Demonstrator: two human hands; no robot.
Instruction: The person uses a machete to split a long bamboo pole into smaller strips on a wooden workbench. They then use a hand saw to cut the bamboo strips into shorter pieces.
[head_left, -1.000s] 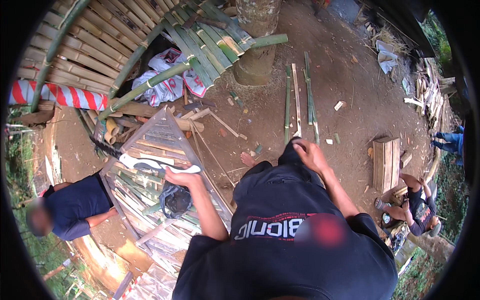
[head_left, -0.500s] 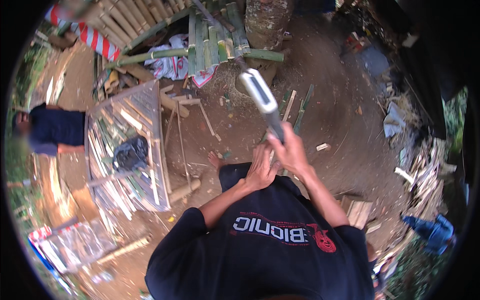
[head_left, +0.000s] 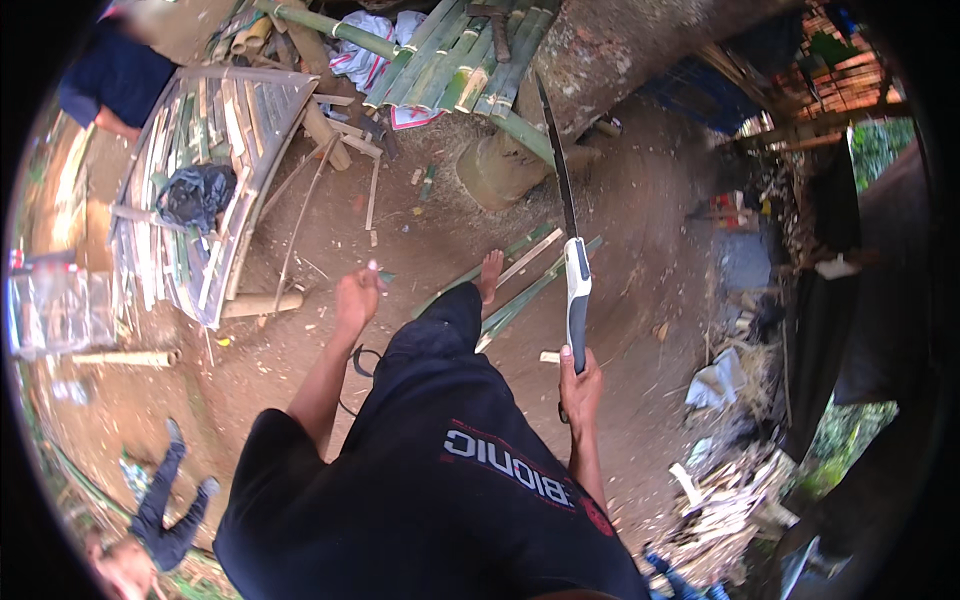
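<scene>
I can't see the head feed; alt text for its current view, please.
A person's right grip holds a saw, its dark blade pointing away from the body; the curled left grip is apart, over dirt ground. Bamboo strips lie by a bare foot, with a green bamboo platform and tree trunk ahead.

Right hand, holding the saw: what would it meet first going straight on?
With the saw leading, probably the tree trunk or the green bamboo slats beside it; depth leaves which unclear.
</scene>
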